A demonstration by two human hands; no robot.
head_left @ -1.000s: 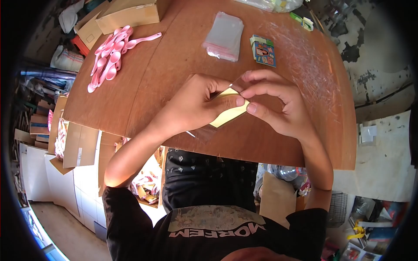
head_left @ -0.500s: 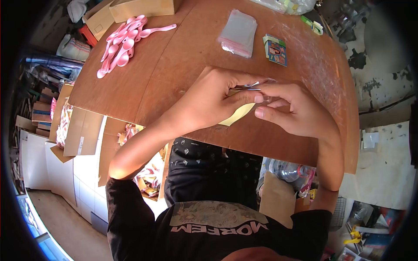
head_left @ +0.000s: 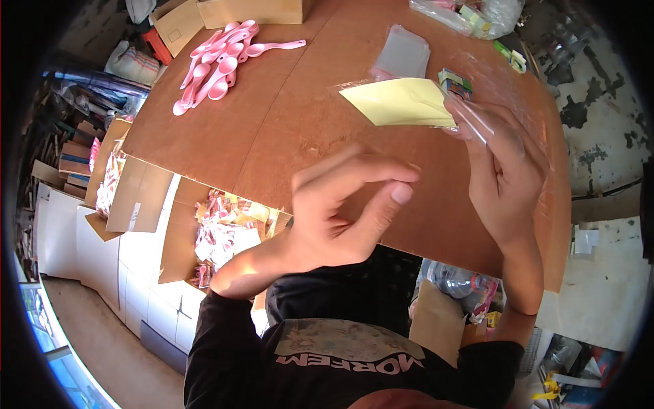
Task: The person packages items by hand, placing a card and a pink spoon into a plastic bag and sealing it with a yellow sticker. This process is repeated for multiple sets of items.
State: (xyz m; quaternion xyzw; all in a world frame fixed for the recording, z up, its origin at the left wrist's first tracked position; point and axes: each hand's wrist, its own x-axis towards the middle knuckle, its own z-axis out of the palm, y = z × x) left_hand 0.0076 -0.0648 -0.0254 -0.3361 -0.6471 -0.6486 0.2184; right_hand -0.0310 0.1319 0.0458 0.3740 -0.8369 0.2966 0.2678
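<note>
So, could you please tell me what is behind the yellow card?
Past the yellow card, clear plastic bags and blue printed cards show on the brown tabletop; what lies directly behind the card is covered.

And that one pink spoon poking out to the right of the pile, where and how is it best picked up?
Probably by the handle, near its tip, from the right and above, thumb and finger pinching across it: it is slim and points away from the pile over bare tabletop, while the bowl sits close to other spoons.
</note>
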